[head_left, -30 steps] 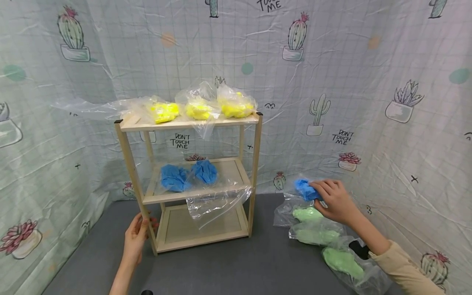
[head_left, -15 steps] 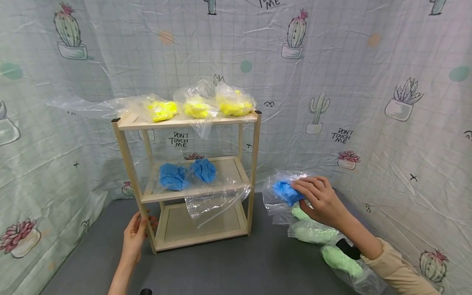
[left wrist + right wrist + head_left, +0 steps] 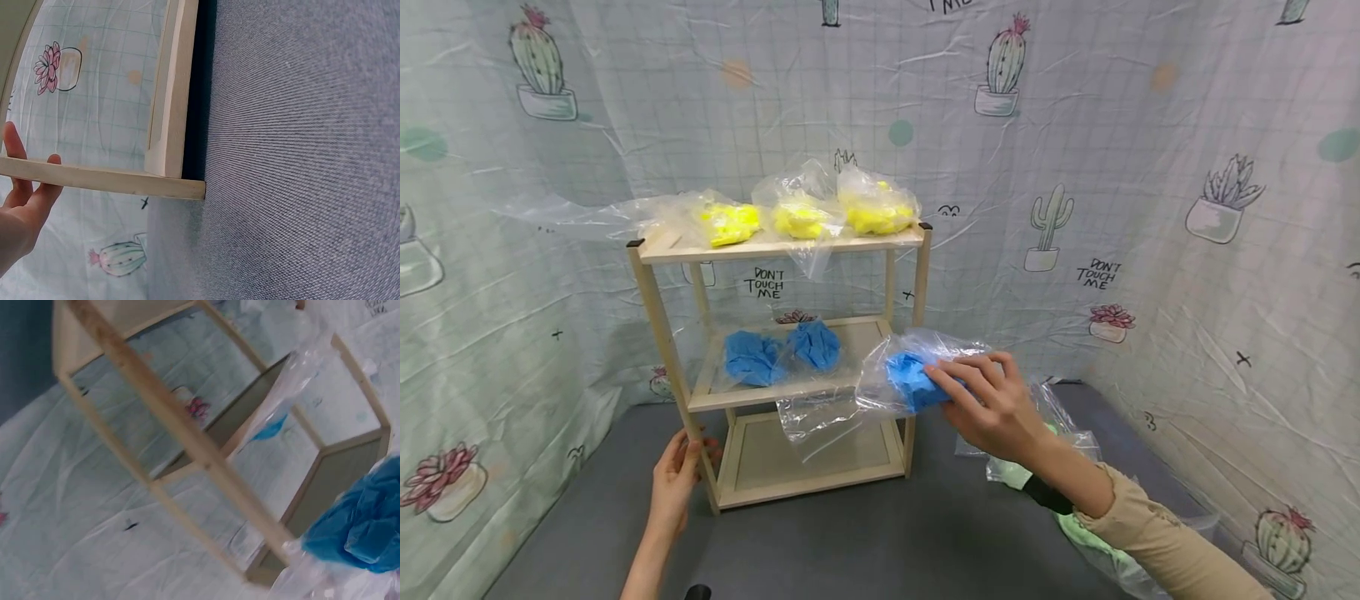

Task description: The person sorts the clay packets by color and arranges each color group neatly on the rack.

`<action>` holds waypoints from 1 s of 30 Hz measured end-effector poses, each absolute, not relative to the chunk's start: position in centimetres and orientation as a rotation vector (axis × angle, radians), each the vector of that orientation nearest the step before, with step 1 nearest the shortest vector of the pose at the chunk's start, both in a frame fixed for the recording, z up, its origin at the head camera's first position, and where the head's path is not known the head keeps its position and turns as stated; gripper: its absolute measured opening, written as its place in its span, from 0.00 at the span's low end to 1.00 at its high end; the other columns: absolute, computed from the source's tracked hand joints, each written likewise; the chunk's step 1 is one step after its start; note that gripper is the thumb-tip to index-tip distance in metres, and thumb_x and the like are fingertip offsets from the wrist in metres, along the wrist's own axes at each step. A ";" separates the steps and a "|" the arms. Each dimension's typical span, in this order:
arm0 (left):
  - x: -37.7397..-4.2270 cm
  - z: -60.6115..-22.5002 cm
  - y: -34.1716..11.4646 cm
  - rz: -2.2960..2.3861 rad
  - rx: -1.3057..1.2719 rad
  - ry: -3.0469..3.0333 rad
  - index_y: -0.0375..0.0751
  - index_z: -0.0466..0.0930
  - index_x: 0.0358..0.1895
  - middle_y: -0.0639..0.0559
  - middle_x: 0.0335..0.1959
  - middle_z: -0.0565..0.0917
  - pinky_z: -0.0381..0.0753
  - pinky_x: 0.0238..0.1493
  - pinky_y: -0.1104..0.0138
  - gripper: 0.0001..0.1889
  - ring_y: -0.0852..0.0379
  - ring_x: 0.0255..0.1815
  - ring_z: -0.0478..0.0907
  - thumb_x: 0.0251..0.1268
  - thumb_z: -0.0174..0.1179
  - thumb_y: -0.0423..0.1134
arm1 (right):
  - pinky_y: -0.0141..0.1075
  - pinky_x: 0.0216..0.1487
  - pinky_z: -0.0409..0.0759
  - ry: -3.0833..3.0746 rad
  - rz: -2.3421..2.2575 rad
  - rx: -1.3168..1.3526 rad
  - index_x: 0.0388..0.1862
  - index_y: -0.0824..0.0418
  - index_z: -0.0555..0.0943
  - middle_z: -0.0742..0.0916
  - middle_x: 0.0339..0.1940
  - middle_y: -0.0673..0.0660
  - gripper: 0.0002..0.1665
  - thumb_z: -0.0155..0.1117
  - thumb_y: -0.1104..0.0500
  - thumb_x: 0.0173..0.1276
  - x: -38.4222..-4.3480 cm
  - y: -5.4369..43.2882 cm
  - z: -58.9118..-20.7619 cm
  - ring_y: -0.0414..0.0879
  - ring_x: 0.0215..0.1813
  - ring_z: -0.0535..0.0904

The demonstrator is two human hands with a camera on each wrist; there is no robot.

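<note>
My right hand (image 3: 992, 404) pinches a clear plastic bag with a crumpled blue bundle (image 3: 912, 382) inside, held in the air at the right front of the wooden shelf rack (image 3: 805, 492). In the right wrist view the blue bundle (image 3: 365, 519) is at the lower right edge, with the rack's post crossing the view. My left hand (image 3: 673, 479) grips the rack's front left post (image 3: 106, 178) low down. On the middle shelf lie two bagged blue bundles, a left one (image 3: 752, 358) and a right one (image 3: 815, 345). A clear bag end (image 3: 820, 425) hangs over that shelf's front edge.
Three bagged yellow bundles (image 3: 730, 223) sit on the top shelf. Bagged green bundles (image 3: 1097, 537) lie on the grey table (image 3: 850, 554) at the right, partly hidden by my right arm. A cactus-print curtain (image 3: 1045, 133) surrounds the table.
My right hand has carried the bagged blue bundle leftwards, from above the green bundles to the rack's right front post. My left hand has stayed on its post.
</note>
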State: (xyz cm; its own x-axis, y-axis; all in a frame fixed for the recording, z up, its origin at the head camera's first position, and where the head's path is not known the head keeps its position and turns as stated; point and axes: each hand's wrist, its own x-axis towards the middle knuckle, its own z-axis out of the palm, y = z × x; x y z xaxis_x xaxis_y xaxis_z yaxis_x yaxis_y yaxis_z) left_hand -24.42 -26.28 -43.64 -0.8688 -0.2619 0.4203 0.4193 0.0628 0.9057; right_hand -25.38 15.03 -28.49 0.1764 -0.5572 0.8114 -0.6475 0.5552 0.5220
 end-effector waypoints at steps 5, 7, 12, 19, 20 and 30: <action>-24.4 -43.7 -26.2 -1.866 -0.153 -1.847 0.47 0.69 0.53 0.65 0.32 0.82 0.77 0.31 0.74 0.13 0.69 0.33 0.81 0.68 0.42 0.37 | 0.44 0.36 0.68 -1.464 0.011 0.976 0.44 0.57 0.79 0.84 0.36 0.58 0.14 0.51 0.56 0.63 -25.5 11.6 -28.0 0.50 0.34 0.76; -24.4 -43.7 -26.2 -1.869 -0.154 -1.840 0.47 0.70 0.53 0.65 0.32 0.82 0.77 0.31 0.74 0.13 0.69 0.33 0.81 0.68 0.42 0.37 | 0.43 0.37 0.68 -1.462 -0.036 0.925 0.44 0.55 0.79 0.83 0.37 0.57 0.14 0.52 0.55 0.62 -25.7 10.2 -27.8 0.50 0.34 0.75; -24.4 -43.7 -26.3 -1.862 -0.149 -1.844 0.48 0.70 0.53 0.66 0.32 0.81 0.77 0.31 0.74 0.13 0.69 0.32 0.80 0.69 0.41 0.37 | 0.40 0.35 0.68 -1.419 -0.104 0.772 0.45 0.53 0.80 0.83 0.34 0.56 0.17 0.58 0.55 0.55 -27.0 7.0 -27.5 0.48 0.31 0.75; -24.3 -43.5 -26.1 -1.872 -0.208 -1.831 0.51 0.70 0.51 0.66 0.33 0.82 0.76 0.31 0.75 0.13 0.70 0.32 0.80 0.69 0.41 0.36 | 0.37 0.30 0.64 -1.412 -0.176 0.558 0.42 0.52 0.82 0.81 0.26 0.53 0.14 0.57 0.58 0.57 -29.5 3.4 -27.6 0.46 0.28 0.73; -24.3 -43.5 -26.1 -1.875 -0.221 -1.826 0.50 0.70 0.52 0.66 0.33 0.82 0.77 0.31 0.75 0.13 0.70 0.32 0.80 0.69 0.41 0.36 | 0.36 0.30 0.64 -1.418 -0.191 0.532 0.41 0.52 0.83 0.81 0.26 0.53 0.13 0.57 0.58 0.57 -29.9 3.0 -27.6 0.46 0.28 0.73; -24.5 -43.7 -26.1 -1.862 -0.164 -1.858 0.50 0.70 0.52 0.67 0.32 0.81 0.76 0.30 0.75 0.13 0.70 0.32 0.80 0.69 0.42 0.38 | 0.36 0.30 0.65 -1.552 -0.232 0.426 0.34 0.54 0.84 0.82 0.27 0.53 0.12 0.52 0.62 0.61 -33.4 0.6 -28.2 0.45 0.29 0.74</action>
